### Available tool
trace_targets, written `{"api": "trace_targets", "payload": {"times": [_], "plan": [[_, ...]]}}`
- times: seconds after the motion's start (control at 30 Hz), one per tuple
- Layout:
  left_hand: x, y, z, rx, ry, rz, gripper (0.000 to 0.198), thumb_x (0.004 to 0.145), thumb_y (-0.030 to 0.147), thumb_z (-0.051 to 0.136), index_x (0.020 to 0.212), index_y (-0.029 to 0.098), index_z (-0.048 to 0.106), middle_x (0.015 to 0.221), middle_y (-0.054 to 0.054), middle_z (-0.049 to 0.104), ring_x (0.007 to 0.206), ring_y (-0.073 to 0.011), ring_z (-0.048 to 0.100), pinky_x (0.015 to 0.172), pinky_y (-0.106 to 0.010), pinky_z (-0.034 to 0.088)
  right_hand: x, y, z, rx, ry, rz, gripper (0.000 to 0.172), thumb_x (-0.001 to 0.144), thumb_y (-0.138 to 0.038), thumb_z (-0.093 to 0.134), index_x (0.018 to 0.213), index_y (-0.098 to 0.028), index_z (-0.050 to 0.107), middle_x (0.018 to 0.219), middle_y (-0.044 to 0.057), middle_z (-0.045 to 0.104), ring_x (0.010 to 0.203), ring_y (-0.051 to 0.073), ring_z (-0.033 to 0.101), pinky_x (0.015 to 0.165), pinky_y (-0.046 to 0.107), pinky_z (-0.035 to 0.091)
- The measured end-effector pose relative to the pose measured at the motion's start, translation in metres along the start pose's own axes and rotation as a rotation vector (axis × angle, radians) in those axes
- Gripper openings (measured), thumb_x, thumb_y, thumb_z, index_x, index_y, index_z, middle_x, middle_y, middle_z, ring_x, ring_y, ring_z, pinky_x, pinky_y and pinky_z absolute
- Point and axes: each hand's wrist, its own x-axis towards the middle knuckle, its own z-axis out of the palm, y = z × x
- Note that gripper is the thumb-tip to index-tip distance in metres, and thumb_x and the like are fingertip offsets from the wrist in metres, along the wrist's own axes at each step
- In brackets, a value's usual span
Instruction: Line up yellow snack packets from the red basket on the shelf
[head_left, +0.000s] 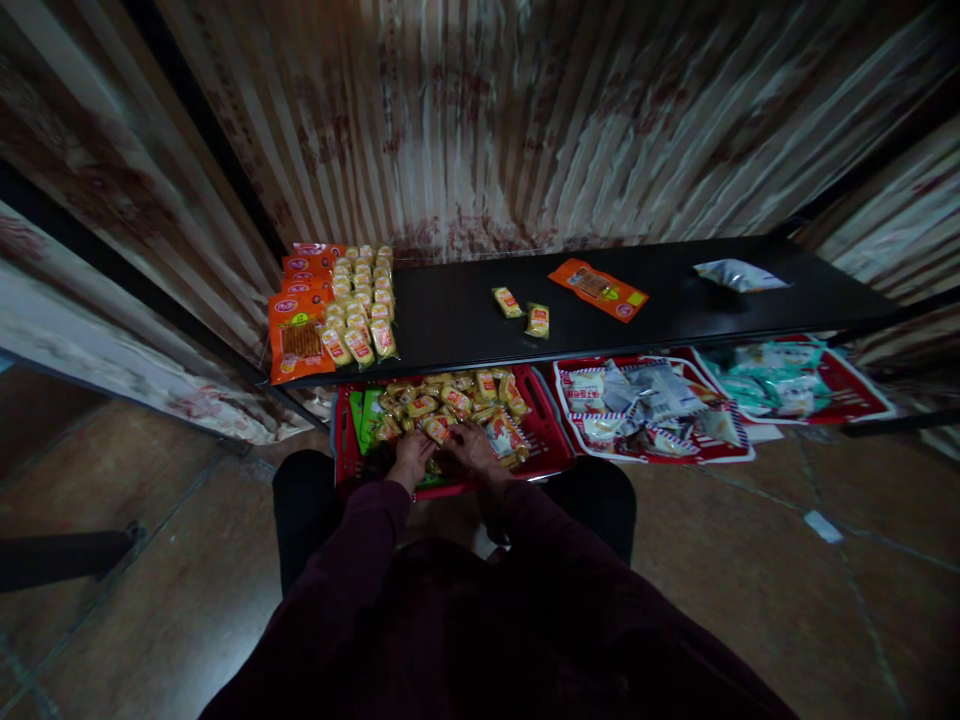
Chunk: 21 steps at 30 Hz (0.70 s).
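Note:
Both hands are down in a red basket of small yellow-wrapped snack packs. Between my left hand and my right hand is one yellow snack pack, with the fingers of both closed on its sides. Some fingertips are hidden among the packs. Green packets lie at the basket's left, and a larger printed packet is right of my right hand. On the black shelf above, yellow packs stand in rows beside orange packets.
Farther along the shelf lie two loose yellow packs, an orange packet and a silvery packet. Another red basket holds white and blue packets; a third holds teal ones. The shelf's front edge overhangs the baskets.

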Motion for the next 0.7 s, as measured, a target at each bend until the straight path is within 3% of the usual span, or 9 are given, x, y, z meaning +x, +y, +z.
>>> {"api": "trace_targets", "payload": {"times": [0.37, 0.7], "plan": [[0.000, -0.001, 0.005, -0.087, -0.075, 0.033, 0.026, 0.071, -0.010, 0.050, 0.071, 0.015, 0.058, 0.069, -0.003, 0.062, 0.073, -0.0106, 0.062, 0.087, -0.027, 0.048, 0.003, 0.007, 0.004, 0.272, 0.032, 0.018, 0.023, 0.076, -0.022, 0.060, 0.098, -0.020, 0.066, 0.100, 0.007, 0.071, 0.094, 0.024, 0.066, 0.086, 0.035, 0.050], [0.006, 0.000, 0.012, -0.097, -0.107, 0.099, 0.027, 0.068, -0.009, 0.048, 0.069, 0.015, 0.060, 0.067, -0.001, 0.062, 0.077, -0.0105, 0.063, 0.091, -0.027, 0.044, 0.011, 0.014, 0.011, 0.551, 0.120, 0.077, 0.019, 0.071, -0.019, 0.060, 0.089, -0.021, 0.067, 0.095, 0.003, 0.072, 0.089, 0.019, 0.067, 0.088, 0.037, 0.051]]}}
